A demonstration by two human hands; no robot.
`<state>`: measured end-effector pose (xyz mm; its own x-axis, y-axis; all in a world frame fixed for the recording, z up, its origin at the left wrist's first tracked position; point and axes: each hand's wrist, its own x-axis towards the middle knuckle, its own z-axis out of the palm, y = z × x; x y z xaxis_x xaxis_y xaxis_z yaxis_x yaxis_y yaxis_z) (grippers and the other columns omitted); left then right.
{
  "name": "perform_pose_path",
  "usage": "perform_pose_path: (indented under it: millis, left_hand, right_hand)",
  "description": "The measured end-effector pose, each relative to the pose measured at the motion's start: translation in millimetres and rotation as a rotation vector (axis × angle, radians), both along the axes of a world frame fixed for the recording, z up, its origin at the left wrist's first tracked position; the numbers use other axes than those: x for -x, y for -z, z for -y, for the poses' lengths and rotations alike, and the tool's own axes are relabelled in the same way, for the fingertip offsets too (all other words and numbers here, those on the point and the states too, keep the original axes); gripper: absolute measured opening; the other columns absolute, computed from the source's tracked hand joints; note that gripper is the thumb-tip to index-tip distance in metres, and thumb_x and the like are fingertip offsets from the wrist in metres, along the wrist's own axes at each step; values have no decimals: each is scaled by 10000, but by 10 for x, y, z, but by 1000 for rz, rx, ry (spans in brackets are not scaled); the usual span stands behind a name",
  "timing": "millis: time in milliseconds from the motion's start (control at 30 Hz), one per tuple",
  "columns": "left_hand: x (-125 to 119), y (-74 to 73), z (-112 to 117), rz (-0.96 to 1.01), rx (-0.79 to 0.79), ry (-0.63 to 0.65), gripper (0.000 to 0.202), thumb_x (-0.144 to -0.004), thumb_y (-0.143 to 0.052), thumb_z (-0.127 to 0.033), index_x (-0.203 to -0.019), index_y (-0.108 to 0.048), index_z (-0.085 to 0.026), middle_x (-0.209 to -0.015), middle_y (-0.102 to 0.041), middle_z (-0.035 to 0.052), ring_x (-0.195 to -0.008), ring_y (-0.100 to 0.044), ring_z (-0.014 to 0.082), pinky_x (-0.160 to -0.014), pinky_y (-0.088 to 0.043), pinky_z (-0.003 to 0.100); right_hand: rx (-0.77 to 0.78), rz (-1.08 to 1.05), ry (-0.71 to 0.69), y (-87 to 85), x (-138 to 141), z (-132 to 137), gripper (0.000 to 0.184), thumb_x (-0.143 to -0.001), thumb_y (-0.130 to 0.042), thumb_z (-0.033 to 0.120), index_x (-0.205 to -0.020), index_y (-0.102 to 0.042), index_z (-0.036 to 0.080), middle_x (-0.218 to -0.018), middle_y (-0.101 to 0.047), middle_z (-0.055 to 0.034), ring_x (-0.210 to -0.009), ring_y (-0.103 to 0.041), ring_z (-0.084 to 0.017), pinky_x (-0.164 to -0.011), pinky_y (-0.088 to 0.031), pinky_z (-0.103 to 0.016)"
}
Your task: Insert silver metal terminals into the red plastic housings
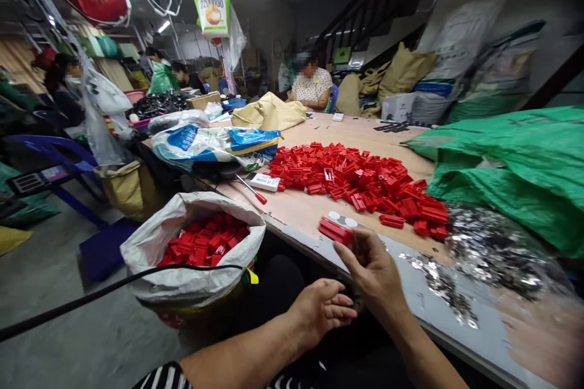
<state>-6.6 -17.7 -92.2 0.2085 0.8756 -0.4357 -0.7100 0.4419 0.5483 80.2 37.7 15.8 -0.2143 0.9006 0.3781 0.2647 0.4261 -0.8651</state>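
My right hand hangs over the table's grey front edge, with its thumb and fingers drawn together close to a short stack of red plastic parts. Two white discs lie just behind that stack. My left hand is lower, its fingers curled below the edge, and a small dark item may sit between the hands. A large heap of red plastic parts covers the wooden tabletop. Loose silver metal pieces spread to the right. A white sack of red parts stands at my left.
A red-handled screwdriver and a white box lie by the heap. A green sheet bulges at the right, and a blue-and-white bag sits on the left. A seated co-worker faces me across the table. A black cable crosses the foreground.
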Motion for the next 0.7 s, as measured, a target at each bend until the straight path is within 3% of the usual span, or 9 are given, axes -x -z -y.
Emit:
perform_pose_path:
  millis: [67,133,233,333,500,700]
  left_hand:
    - [-5,221,-6,-66,65,53,250,-703,-643,-251,-921,-589,-142,-759,-654,66,-663,-646,179,-763,-447,350]
    - [12,388,-23,-103,110,55,222,-702,-625,-239,-888,-608,-118,-729,-642,75,-636,-627,178,-775,-435,371]
    - [103,522,-39,-153,143,25,229,-702,-621,-252,-878,-621,-105,-719,-632,79,-624,-610,177,-774,-422,376]
    - [207,582,3,-205,150,15,259,-669,-644,-223,-907,-598,-130,-741,-638,65,-621,-614,170,-742,-416,348]
    - [200,654,137,-315,131,124,298,-668,-686,-298,-900,-561,-159,-809,-642,46,-650,-627,156,-692,-401,291]
    - [126,761,129,-348,123,299,376,-723,-679,-405,-983,-530,-179,-920,-637,48,-760,-638,147,-728,-429,277]
  right_hand:
    - [19,17,-275,-165,377,23,283,-819,-582,348,-1067,-528,222,-759,-597,10,-518,-452,-98,-473,-388,-205]
    - [44,87,-549,-249,681,58,451,-815,-579,290,-1250,-460,264,-956,-657,-25,-547,-488,-94,-528,-433,-215]
    - [47,158,-659,-180,829,79,429,-828,-557,263,-1253,-503,261,-1055,-665,-39,-636,-559,-112,-619,-469,-241]
    - [86,229,-585,40,610,40,279,-847,-532,280,-1109,-618,239,-985,-687,-28,-732,-614,-146,-685,-483,-263]
    - [242,250,-369,398,-133,95,250,-861,-513,284,-1068,-640,226,-985,-698,-34,-893,-638,-179,-783,-489,-281]
    - [325,276,67,596,-1161,295,274,-873,-498,359,-1063,-626,210,-934,-700,-39,-872,-646,-184,-766,-489,-277]
